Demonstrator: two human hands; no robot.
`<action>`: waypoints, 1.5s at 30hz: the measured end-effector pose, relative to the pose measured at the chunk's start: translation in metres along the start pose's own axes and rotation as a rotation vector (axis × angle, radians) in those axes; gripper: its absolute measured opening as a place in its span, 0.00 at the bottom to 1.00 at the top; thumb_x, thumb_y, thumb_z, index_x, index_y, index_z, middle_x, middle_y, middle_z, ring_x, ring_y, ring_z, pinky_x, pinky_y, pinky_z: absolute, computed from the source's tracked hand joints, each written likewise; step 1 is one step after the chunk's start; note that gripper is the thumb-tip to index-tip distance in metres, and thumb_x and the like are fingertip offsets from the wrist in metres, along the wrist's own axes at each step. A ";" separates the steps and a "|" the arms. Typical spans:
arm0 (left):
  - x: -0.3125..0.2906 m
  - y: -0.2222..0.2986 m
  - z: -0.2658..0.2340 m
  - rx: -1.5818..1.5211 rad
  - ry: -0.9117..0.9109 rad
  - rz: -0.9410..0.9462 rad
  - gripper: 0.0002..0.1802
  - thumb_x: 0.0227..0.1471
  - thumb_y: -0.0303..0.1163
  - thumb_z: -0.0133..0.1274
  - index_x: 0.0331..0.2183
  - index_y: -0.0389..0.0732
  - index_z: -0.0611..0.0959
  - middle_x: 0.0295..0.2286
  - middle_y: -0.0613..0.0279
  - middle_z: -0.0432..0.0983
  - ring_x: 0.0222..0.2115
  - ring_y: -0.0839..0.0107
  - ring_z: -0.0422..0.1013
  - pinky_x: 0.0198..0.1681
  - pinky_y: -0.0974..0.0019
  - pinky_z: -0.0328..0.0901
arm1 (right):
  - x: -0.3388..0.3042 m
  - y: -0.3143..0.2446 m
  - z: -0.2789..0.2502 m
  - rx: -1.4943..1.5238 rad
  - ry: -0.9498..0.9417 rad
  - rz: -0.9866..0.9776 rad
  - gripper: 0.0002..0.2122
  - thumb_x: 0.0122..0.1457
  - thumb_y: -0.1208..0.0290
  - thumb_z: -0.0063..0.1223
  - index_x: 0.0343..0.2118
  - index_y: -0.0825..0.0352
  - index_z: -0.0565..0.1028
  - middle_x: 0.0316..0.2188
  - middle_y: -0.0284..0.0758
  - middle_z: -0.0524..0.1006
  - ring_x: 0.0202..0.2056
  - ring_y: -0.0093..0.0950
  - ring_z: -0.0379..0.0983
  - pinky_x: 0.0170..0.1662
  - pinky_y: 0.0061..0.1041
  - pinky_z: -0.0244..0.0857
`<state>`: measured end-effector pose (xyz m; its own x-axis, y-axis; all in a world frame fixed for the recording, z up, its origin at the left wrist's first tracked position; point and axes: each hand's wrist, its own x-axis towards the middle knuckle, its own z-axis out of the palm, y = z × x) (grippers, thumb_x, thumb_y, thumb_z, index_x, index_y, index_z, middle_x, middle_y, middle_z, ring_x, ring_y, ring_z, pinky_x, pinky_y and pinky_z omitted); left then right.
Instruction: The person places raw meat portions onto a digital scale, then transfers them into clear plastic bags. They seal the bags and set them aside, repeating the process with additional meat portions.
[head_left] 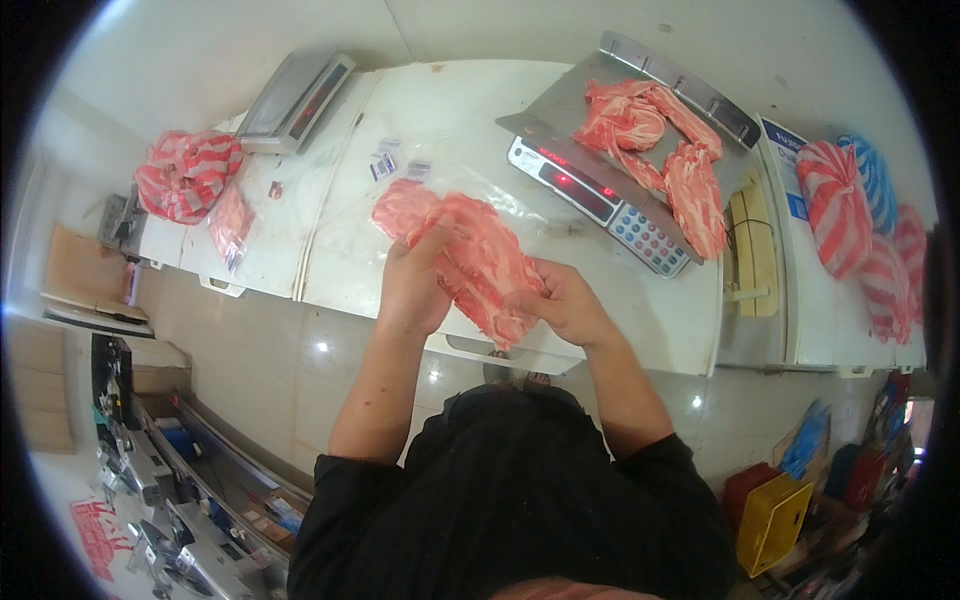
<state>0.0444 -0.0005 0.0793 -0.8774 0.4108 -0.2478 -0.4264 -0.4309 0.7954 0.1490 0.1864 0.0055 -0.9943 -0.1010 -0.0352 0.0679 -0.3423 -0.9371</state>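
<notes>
A long piece of raw pink meat (pixel 488 262), streaked with white fat, is held up in front of me over the near edge of the white table. My left hand (pixel 418 282) is closed on its left side, thumb on top. My right hand (pixel 568 303) pinches the lower right end. Behind my left hand, more raw meat (pixel 400 207) lies by a clear plastic bag (pixel 515 208). On the right, a digital scale (pixel 590 195) with a lit display and keypad bears several strips of raw meat (pixel 692 195) that drape over its front edge.
Small printed labels (pixel 384 160) lie behind the meat. At the left are another scale (pixel 295 100), a red-and-white striped bag (pixel 187 175) and a clear bag of meat (pixel 231 225). More striped bags (pixel 832 205) sit at the far right. A yellow crate (pixel 772 525) stands low on the right.
</notes>
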 end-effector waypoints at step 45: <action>0.032 -0.078 -0.057 1.604 -0.040 0.709 0.09 0.47 0.24 0.63 0.32 0.41 0.79 0.30 0.57 0.77 0.33 0.54 0.74 0.37 0.52 0.68 | -0.081 0.077 -0.008 1.467 0.233 -0.055 0.35 0.69 0.44 0.40 0.72 0.63 0.57 0.72 0.43 0.59 0.71 0.44 0.56 0.74 0.48 0.47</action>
<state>0.0373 0.0003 -0.0220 -0.7655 0.5396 0.3506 0.6429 0.6185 0.4517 0.2339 0.1759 -0.0667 -0.9792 0.0427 -0.1983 -0.0893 -0.9684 0.2328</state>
